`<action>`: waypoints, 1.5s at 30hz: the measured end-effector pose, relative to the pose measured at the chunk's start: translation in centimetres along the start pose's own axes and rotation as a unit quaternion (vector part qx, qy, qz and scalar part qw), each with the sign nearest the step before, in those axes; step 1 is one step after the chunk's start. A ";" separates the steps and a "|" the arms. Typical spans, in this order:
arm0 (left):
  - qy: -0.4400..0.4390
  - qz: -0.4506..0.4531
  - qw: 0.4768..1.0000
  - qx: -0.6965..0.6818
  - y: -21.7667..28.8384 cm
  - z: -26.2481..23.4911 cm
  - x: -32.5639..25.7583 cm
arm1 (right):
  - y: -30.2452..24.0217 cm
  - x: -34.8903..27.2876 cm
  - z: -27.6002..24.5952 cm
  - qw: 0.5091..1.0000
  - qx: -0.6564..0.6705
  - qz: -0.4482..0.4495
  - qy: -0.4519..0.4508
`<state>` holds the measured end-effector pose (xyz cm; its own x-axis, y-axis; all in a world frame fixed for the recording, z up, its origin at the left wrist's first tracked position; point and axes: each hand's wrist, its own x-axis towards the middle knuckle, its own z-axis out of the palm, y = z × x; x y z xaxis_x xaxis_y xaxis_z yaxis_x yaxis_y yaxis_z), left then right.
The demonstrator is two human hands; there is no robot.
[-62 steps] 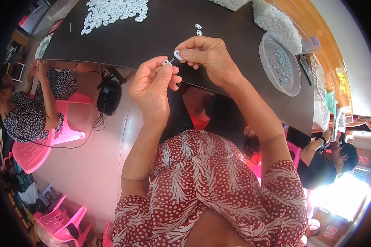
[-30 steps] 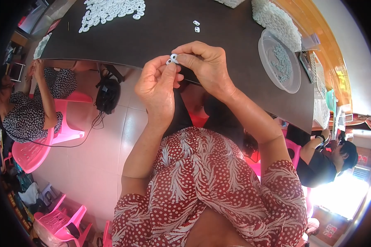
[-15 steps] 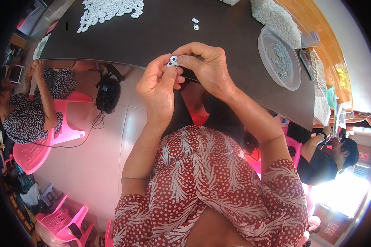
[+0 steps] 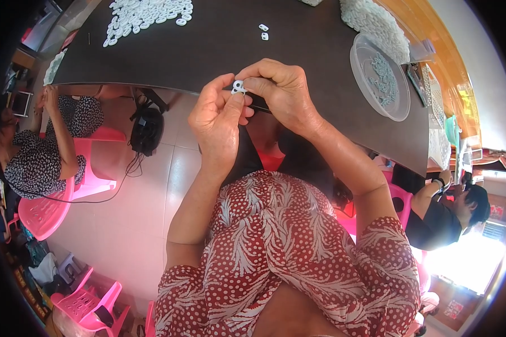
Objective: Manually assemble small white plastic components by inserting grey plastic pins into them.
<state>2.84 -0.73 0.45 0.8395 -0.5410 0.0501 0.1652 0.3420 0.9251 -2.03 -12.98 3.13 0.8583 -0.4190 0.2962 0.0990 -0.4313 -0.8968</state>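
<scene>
A small white plastic piece (image 4: pixel 239 85) with round dark holes is pinched between my two hands, just over the table's near edge. My left hand (image 4: pixel 216 115) grips its lower side with thumb and fingers. From the right, my right hand (image 4: pixel 284 92) pinches the upper side with thumb and forefinger. The fingertips cover part of the piece, and I cannot tell whether it is one part or two joined. Beyond my hands, two similar white two-holed pieces (image 4: pixel 264 36) lie on the dark table (image 4: pixel 225 45).
A heap of white two-holed pieces (image 4: pixel 143 19) lies far left. At right stands a round clear tub (image 4: pixel 399 106) holding small grey-green parts (image 4: pixel 383 81), beside a large white pile (image 4: pixel 374 28). One person (image 4: pixel 39 151) sits at left, another (image 4: pixel 438 219) at right. Pink chairs (image 4: pixel 87 297) stand behind.
My hands have shifted very slightly, and the white piece between them is turned a little, with one hole now more covered. Both hands keep their pinch.
</scene>
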 end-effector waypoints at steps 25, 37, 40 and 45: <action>0.006 -0.019 0.997 -0.077 0.2 0.3 0.5 | -0.3 -1.0 -0.7 0.997 -0.060 -0.027 -0.037; 0.052 -0.045 0.989 -0.132 0.3 0.9 0.4 | 0.6 -1.1 -0.4 0.959 -0.180 -0.216 0.025; 0.047 -0.038 0.990 -0.126 0.2 1.1 0.2 | 0.7 -1.3 -0.4 0.960 -0.178 -0.214 0.033; 0.047 0.002 0.995 -0.088 -0.6 1.0 0.1 | 0.8 -1.7 -0.2 0.964 -0.171 -0.201 0.043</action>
<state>2.31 -1.71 0.30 0.8839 -0.4675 0.0111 0.2427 0.4788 0.8437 -3.48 -12.79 1.97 0.7392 -0.2205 0.6364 0.2313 -0.8043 -0.5473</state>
